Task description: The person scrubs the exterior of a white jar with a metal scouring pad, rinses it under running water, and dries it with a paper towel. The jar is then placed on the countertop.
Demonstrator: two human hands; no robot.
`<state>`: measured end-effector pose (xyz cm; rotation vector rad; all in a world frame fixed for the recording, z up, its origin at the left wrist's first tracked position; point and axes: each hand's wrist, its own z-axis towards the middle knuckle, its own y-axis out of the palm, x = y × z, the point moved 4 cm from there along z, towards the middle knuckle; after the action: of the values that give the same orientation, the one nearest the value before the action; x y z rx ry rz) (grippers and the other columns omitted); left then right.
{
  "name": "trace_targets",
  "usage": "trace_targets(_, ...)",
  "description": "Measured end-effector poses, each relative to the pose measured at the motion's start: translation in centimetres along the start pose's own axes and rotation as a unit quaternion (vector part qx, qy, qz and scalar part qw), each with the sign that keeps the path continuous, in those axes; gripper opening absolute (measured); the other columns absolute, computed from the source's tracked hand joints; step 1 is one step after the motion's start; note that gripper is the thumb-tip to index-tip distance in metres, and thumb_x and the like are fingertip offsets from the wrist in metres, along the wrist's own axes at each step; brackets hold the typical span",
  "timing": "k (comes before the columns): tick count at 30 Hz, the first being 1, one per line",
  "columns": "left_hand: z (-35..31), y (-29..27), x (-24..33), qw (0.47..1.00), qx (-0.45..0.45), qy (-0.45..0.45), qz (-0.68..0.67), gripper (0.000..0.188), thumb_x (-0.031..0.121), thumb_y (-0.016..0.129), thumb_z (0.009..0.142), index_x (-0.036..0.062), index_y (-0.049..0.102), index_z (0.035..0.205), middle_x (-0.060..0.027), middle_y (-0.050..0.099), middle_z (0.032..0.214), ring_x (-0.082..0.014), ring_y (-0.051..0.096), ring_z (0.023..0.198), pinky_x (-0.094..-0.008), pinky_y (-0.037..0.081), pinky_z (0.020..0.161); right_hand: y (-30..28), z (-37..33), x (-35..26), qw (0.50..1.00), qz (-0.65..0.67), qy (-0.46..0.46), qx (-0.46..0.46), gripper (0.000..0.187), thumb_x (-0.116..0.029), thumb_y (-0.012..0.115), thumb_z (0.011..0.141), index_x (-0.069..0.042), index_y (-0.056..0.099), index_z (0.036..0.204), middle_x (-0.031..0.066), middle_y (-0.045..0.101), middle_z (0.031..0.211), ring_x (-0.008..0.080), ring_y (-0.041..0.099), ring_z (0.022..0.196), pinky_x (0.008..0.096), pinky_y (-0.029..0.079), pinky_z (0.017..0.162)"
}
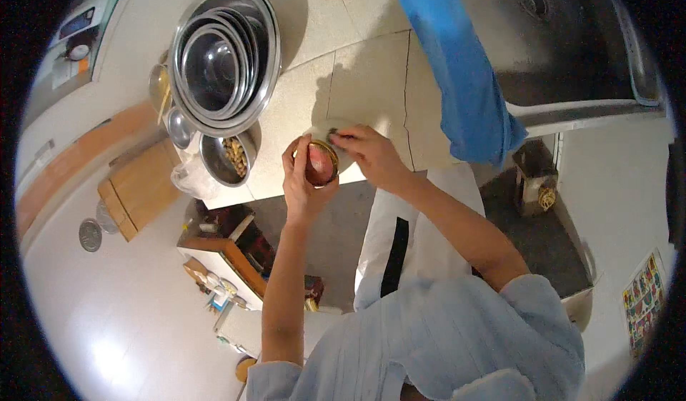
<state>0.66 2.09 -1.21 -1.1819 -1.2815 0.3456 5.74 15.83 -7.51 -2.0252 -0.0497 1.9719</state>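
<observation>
Near the front edge of the counter, my left hand (304, 179) is wrapped round a small round tin-like cup (321, 164). Its rim looks golden and its inside pinkish red. Beside it on the right, my right hand (375, 156) has its fingers drawn together at a small dark piece (333, 135), too small to name. A pale rounded shape shows behind the cup, partly covered by my hands. To the left of my left hand stands a metal bowl (211, 166) with several light brown, nut-like pieces (236, 156) in it.
A large metal basin (269, 79) with several nested bowls stands at the far left of the tiled counter (368, 72). A long blue cloth (464, 79) hangs at the right, next to a dark sink (572, 65). A wooden board (141, 190) is at the left.
</observation>
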Motion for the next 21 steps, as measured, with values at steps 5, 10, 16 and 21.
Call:
trace_targets(5, 0.5, 0.0, 0.2, 1.000, -0.016, -0.005, -0.014, 0.084, 0.005, 0.076, 0.054, 0.0170, 0.042, 0.130, -0.0132, 0.042, 0.122, -0.0331, 0.050, 0.111, -0.0396, 0.049, 0.087, 0.3, 2.3, 2.7, 0.997, -0.023, 0.051, -0.054, 0.033, 0.003, 0.053, 0.080, -0.007, 0.062, 0.110, 0.0080, 0.059, 0.105, 0.0266, 0.057, 0.096, 0.0312, 0.047, 0.079)
trace_targets(10, 0.1, 0.3, 0.1, 1.000, 0.017, -0.016, -0.005, 0.082, 0.003, 0.074, 0.055, 0.0162, 0.042, 0.129, -0.0140, 0.042, 0.121, -0.0338, 0.051, 0.109, -0.0398, 0.049, 0.086, -0.2, -0.6, 1.5, 0.996, 0.055, 0.060, -0.047, 0.032, -0.002, 0.055, 0.078, -0.005, 0.062, 0.109, 0.0110, 0.058, 0.109, 0.0290, 0.055, 0.100, 0.0349, 0.046, 0.086)
trace_targets(16, 0.9, 0.2, 0.7, 1.000, 0.002, 0.012, -0.007, 0.080, 0.002, 0.073, 0.054, 0.0155, 0.043, 0.128, -0.0145, 0.043, 0.121, -0.0342, 0.050, 0.110, -0.0403, 0.049, 0.087, 0.7, 1.4, 5.1, 0.998, -0.044, 0.037, 0.016, 0.033, 0.003, 0.052, 0.081, -0.009, 0.062, 0.110, 0.0075, 0.057, 0.106, 0.0263, 0.057, 0.093, 0.0316, 0.047, 0.077)
trace_targets(21, 0.1, 0.2, -0.2, 1.000, -0.010, -0.005, -0.019, 0.082, 0.000, 0.073, 0.051, 0.0170, 0.044, 0.126, -0.0135, 0.042, 0.123, -0.0346, 0.048, 0.113, -0.0405, 0.048, 0.089, -0.3, -0.9, 0.7, 0.998, 0.048, 0.027, -0.036, 0.037, 0.001, 0.053, 0.078, -0.008, 0.060, 0.113, 0.0101, 0.057, 0.112, 0.0289, 0.055, 0.101, 0.0345, 0.047, 0.086)
